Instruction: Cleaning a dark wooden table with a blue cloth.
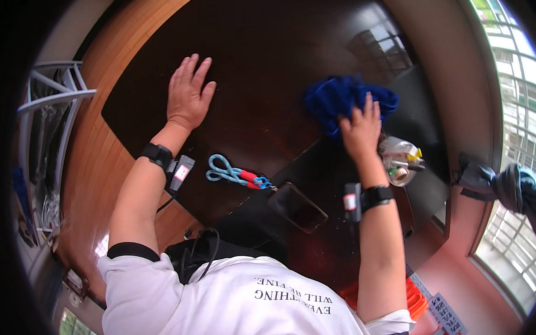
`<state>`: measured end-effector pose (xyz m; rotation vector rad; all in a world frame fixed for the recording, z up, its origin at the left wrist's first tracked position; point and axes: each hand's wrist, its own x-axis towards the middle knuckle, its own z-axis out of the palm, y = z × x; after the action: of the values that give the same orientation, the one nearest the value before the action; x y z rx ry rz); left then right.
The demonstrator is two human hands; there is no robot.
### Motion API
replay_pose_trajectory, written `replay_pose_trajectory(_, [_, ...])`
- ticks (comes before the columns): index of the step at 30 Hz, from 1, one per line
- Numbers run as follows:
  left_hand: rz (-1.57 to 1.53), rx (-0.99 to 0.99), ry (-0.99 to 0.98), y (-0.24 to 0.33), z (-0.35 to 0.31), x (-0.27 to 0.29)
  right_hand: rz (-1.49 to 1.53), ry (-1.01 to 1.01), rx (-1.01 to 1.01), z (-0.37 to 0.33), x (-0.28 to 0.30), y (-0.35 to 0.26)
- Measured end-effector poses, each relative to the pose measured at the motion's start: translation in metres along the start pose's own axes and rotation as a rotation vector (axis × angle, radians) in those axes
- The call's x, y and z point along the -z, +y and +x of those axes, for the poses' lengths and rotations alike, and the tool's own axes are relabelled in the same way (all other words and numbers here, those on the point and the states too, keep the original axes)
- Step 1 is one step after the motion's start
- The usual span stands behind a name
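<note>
Dark tabletop (254, 60): left hand (189, 100) empty, outspread, left of blue cloth (326, 104); right hand (362, 133) atop it — clench unclear — might, swiping too wide, topple the clear container (400, 151) near it.

Daylight enters through a barred window (523, 99) at right; a grey rack (56, 98), perhaps metal, edges wood-toned flooring (111, 156).

Cloth (329, 104) — blue; table (247, 78) — blackish-brown.
</note>
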<state>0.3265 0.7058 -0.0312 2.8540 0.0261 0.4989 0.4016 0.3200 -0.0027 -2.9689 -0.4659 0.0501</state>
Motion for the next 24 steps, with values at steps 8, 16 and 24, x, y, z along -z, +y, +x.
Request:
replay_pose_trajectory(8, [0.018, 0.058, -0.018, 0.004, -0.005, -0.001, -0.07, -0.03, 0.036, 0.013, -0.011, -0.059])
replay_pose_trajectory(16, [0.038, 0.0, 0.034, -0.01, -0.014, 0.002, 0.106, -0.137, 0.377, -0.051, -0.001, -0.126])
replay_pose_trajectory(24, [-0.31, -0.146, -0.411, 0.089, -0.126, 0.072, 0.017, 0.001, 0.001, -0.07, -0.002, -0.025])
